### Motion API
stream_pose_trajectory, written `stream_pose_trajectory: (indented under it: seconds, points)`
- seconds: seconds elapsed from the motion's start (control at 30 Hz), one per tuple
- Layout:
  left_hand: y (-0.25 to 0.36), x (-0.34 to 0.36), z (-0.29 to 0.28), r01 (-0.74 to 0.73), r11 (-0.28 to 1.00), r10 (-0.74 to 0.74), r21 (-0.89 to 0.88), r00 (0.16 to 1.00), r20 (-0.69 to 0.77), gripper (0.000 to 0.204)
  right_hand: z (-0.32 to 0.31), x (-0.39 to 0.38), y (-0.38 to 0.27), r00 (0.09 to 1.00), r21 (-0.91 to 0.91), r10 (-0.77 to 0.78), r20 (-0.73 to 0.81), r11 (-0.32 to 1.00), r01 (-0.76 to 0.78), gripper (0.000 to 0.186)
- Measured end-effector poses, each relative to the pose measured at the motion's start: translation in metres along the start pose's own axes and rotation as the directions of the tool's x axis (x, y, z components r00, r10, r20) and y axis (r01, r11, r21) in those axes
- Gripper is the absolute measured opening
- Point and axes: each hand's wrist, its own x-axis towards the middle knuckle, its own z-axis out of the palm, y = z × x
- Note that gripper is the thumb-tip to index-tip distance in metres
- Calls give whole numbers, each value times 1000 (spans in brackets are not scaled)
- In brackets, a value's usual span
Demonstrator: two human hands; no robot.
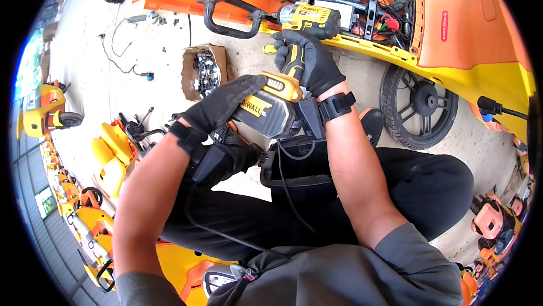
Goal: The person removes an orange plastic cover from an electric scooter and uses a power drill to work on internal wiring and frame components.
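My right hand point(317, 62), in a black glove, is wrapped round the handle of a yellow and black cordless impact driver point(308, 17). Its nose points left and meets the black tubular frame point(232, 28) of an orange and yellow vehicle point(396, 57); the exact contact point is too small to make out. My gloved left hand point(226, 102) grips the side of the driver's large battery point(266, 116), its fingers lying along the upper edge. Black straps with small boxes sit on both wrists.
An open cardboard box point(220, 57) of small metal parts stands on the floor beyond my left hand. Loose cables point(121, 51) lie further left. A black spoked wheel point(421, 105) is at the right, under the vehicle body. Yellow parts point(113, 156) and several small vehicles stand left.
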Motion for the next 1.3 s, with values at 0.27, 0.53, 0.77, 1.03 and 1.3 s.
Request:
stream_pose_trajectory:
  seconds: [0.27, 0.53, 0.77, 1.03, 1.3]
  points:
    - [-10, 47, 83, 243, 251, -537, -937, 840, 74, 59, -24, 2, -26, 993, -488, 71, 89, 873, -19, 29]
    - [-31, 83, 119, 80, 214, -517, -974, 855, -43, 58, -35, 7, -40, 994, -665, 73, 83, 747, 1, 35]
    - [-49, 91, 136, 142, 370, -647, -918, 748, -145, 70, -42, 9, -34, 998, -576, 55, 33, 817, -26, 30]
    - [-53, 91, 134, 188, 408, -649, -894, 748, -139, 75, -49, 14, -36, 995, -547, 74, 71, 837, -23, 29]
    - [-49, 94, 131, 167, 409, -635, -897, 758, -149, 73, -45, 13, -40, 993, -547, 109, 47, 834, -66, 35]
